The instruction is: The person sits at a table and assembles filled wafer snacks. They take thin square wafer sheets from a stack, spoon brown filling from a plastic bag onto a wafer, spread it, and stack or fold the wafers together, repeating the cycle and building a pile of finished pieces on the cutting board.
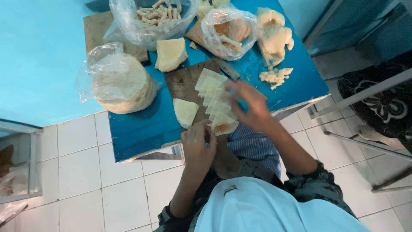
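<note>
The left hand [198,144] pinches the near corner of a triangular pastry wrapper [223,123] with a spot of brown filling on it, fingers closed on its edge at the front of the wooden cutting board [182,81]. The right hand [251,105] hovers over the overlapping row of wrapper triangles [212,88] on the board, fingers spread and blurred. A folded wrapper piece [185,111] lies beside them. On the blue desk [137,124] sit a bagged stack of round wrappers [122,86], a bag of rolled pieces [152,17] and a knife [228,69].
</note>
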